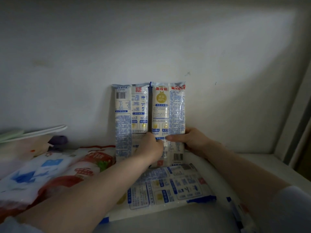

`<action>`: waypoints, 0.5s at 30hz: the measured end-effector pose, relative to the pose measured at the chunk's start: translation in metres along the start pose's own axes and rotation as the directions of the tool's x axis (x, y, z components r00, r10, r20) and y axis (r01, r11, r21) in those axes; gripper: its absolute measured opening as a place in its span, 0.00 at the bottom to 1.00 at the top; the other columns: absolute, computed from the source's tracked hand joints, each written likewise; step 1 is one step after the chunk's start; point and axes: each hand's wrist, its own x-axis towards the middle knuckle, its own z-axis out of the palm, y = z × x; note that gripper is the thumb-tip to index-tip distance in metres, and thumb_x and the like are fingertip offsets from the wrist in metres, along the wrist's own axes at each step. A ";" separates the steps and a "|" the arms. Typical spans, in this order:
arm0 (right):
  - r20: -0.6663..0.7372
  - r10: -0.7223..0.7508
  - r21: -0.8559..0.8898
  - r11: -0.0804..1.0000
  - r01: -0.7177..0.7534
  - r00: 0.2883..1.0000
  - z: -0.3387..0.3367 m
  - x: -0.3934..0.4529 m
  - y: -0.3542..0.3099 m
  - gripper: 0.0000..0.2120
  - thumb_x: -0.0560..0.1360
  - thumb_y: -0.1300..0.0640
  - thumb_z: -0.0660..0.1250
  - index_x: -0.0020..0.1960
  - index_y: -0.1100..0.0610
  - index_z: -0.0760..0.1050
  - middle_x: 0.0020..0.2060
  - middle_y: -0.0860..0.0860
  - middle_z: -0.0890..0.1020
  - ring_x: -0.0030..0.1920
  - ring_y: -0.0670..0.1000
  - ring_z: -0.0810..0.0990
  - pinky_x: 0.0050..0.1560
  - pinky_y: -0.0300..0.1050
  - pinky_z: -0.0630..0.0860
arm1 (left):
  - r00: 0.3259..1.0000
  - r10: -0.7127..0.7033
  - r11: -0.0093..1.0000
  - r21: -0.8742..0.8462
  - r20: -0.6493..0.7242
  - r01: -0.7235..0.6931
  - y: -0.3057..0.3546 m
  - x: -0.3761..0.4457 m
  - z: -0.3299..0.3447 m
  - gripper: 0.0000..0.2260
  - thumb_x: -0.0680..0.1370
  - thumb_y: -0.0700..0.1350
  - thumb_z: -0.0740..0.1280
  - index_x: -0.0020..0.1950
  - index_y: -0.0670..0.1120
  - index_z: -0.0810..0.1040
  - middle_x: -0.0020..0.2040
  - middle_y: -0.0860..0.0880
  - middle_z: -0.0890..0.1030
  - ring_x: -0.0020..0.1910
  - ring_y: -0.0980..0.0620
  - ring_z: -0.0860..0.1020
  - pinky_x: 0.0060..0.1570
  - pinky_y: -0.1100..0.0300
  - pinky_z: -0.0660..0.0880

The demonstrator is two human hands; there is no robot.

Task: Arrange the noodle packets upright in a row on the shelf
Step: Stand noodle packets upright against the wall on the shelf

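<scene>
Flat packet: nearest of the noodle packets, a flat packet (pixel 170 187) lies on the shelf (pixel 255 158) in front of the right upright packet, its printed side up, partly under the left forearm.
Edge packet: to the right of the flat packet, another packet (pixel 235 209) lies blurred at the bottom of the view; only part of it shows.
Left hand (pixel 149 148): its grip is closed on the lower left edge of the right upright packet, fingers curled at the seam between the two standing packets.
Right hand (pixel 190 140): its grip is closed on the lower right edge of the same packet, thumb across the front.
Right upright packet (pixel 168 108): stands on end on the shelf, leaning back against the wall (pixel 151 47), held between both hands.
Left upright packet (pixel 129 113): stands on end just to the left of the right upright packet, touching it side by side, also against the wall.
Red bag (pixel 87 167): lies flat to the left of the left upright packet, blurred.
Blue and white bag (pixel 33 174): lies left of the red bag, overlapping it.
Plates (pixel 33 132): pale, stacked further left of the upright packets, near the wall.
Purple object (pixel 58 140): sits just below the plates; too blurred to tell what it is.
</scene>
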 end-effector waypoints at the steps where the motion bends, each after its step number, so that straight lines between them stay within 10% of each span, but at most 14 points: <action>1: -0.004 0.005 0.000 1.000 -0.005 1.000 0.001 0.000 0.000 0.14 0.68 0.68 0.73 0.53 0.62 0.81 0.51 0.57 0.85 0.47 0.54 0.85 0.45 0.46 0.81 | 1.000 -0.010 1.000 0.003 -0.014 0.010 0.000 0.000 0.002 0.12 0.82 0.44 0.56 0.63 0.42 0.70 0.51 0.44 0.77 0.41 0.50 0.75 0.33 0.61 0.67; 5: -0.028 0.026 -0.008 1.000 -0.026 0.999 0.004 -0.002 0.001 0.13 0.67 0.67 0.74 0.50 0.59 0.82 0.48 0.55 0.86 0.46 0.53 0.85 0.44 0.45 0.81 | 0.997 -0.067 0.998 0.019 -0.035 0.068 0.004 -0.002 0.007 0.15 0.81 0.42 0.55 0.67 0.40 0.68 0.60 0.39 0.76 0.57 0.41 0.77 0.44 0.55 0.75; 10: -0.009 0.169 -0.227 0.959 -0.167 0.985 0.000 -0.014 0.004 0.17 0.65 0.65 0.77 0.53 0.59 0.81 0.49 0.54 0.85 0.49 0.54 0.84 0.52 0.50 0.80 | 0.990 -0.137 0.979 0.159 0.022 0.131 -0.001 -0.014 0.004 0.13 0.80 0.39 0.56 0.64 0.38 0.71 0.55 0.42 0.78 0.46 0.48 0.76 0.32 0.63 0.69; 15: -0.025 0.182 -0.402 0.898 -0.177 0.983 0.002 -0.022 0.011 0.15 0.64 0.67 0.77 0.48 0.56 0.81 0.48 0.53 0.85 0.50 0.53 0.83 0.55 0.50 0.79 | 0.991 -0.136 0.962 0.241 0.005 0.130 -0.009 -0.019 0.003 0.07 0.78 0.37 0.62 0.51 0.39 0.78 0.49 0.43 0.81 0.48 0.47 0.79 0.45 0.58 0.75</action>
